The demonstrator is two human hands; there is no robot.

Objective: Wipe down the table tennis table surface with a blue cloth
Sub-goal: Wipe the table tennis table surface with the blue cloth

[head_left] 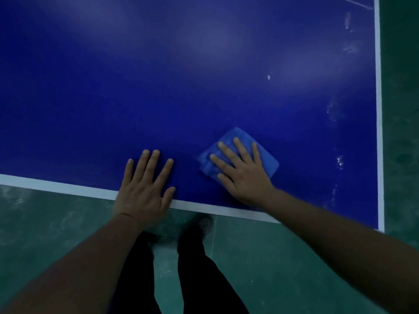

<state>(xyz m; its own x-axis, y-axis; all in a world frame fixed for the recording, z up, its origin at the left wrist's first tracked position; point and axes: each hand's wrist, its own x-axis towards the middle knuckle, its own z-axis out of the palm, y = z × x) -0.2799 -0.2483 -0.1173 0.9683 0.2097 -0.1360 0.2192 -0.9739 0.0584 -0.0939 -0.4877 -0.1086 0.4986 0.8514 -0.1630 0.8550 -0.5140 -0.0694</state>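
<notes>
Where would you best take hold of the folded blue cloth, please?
Probably the blue cloth at its uncovered far-right edge, coming from above: it lies flat on the table tennis table, and the right hand presses on its near-left part.

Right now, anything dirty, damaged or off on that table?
Yes: whitish smudges dot the table in a band along its right sideline, right of the blue cloth under the right hand. Left hand rests flat at the near edge. No visible damage.

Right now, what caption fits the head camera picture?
Right hand presses blue cloth on table tennis table; left hand braces.
</notes>
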